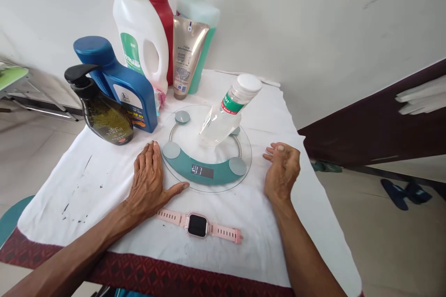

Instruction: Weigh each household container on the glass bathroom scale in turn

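My left hand [149, 174] lies flat and open on the white cloth, thumb reaching toward the near edge of a round glass scale [202, 171]. The scale has a teal band and a dark display with small lit marks I cannot read. On its glass stands a clear bottle [219, 123] with a white cap and a green and red label; neither hand touches it. Right of the scale, my right hand [283, 169] rests on its side, fingers loosely curled and holding nothing. A pink smartwatch [197, 225] lies strap spread out, near my left wrist.
At the back left stand a dark pump bottle [106, 116], a blue bottle [135, 93], a white detergent jug [139, 23], a red bottle [163, 18], a beige tube [187, 55] and a green-liquid bottle [205, 14]. A wall [313, 23] rises behind. Slippers [406, 193] lie on the floor.
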Tool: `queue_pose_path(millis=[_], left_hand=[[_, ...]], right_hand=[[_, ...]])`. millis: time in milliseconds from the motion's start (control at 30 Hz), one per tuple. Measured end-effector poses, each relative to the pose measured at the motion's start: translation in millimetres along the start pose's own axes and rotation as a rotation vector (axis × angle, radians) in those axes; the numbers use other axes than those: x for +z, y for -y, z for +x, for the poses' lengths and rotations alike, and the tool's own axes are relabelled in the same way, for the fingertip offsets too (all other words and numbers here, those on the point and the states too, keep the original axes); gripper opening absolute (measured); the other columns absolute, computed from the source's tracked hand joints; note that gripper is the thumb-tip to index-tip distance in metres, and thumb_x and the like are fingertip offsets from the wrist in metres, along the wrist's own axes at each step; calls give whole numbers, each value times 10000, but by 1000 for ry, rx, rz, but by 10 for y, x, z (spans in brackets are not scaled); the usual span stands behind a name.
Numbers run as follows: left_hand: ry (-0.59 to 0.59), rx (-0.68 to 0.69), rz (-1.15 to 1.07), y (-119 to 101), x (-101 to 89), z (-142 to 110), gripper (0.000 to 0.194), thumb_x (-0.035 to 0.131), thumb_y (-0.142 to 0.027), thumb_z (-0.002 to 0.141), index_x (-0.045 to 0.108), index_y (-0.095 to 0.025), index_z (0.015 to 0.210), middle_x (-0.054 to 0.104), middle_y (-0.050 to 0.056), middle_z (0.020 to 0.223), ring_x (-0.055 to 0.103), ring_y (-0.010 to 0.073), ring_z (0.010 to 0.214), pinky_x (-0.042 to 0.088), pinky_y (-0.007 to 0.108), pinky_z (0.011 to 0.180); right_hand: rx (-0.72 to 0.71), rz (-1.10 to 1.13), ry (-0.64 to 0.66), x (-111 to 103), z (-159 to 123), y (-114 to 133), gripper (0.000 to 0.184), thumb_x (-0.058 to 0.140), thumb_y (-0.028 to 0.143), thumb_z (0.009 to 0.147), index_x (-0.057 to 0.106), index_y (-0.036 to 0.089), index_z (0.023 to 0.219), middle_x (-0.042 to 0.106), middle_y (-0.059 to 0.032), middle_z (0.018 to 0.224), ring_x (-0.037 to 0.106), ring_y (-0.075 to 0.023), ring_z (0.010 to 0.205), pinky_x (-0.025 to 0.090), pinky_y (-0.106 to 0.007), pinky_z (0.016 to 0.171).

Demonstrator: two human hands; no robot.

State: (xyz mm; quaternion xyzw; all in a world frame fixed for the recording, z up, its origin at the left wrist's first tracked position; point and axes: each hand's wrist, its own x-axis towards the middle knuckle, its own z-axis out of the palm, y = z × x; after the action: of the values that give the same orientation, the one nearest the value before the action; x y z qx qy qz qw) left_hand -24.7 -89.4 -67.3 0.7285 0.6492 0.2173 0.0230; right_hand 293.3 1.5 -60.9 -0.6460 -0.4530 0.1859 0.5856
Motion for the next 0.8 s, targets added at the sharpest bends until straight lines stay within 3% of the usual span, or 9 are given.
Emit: queue_pose_path(millis=[133,567,700,800], left_hand=[[43,9,14,-10,-16,19,1263,484,-909,826,135,-11,1641,357,367,1604,348,520,1506,338,713,1164],[82,22,26,-19,-39,40,1305,475,-937,803,78,-34,1657,331,359,1618,327,520,1512,304,725,1171],[79,31,51,-10,-23,40,1300,452,-935,814,82,-8,1647,345,376,1600,351,527,1493,342,716,1148],[58,41,58,-2,-16,35,1288,471,-914,826,44,-24,1655,360,365,1591,364,522,1485,359,705,1141]], right_hand=[[29,15,-8,-15,7,-183,542,503,745,941,576,214,1023,683,-71,1074,706,-229,956,589,-421,814],[41,-32,24,-16,22,-110,511,543,721,933,581,219,1019,674,-71,1066,696,-255,989,576,-450,835],[-86,37,39,11,15,187,518,602,677,919,558,234,1183,647,-108,1236,663,-298,1149,555,-513,926],[-261,58,244,172,6,562,689,777,603,804,504,276,1346,567,-120,1452,567,-327,1349,479,-570,1084]])
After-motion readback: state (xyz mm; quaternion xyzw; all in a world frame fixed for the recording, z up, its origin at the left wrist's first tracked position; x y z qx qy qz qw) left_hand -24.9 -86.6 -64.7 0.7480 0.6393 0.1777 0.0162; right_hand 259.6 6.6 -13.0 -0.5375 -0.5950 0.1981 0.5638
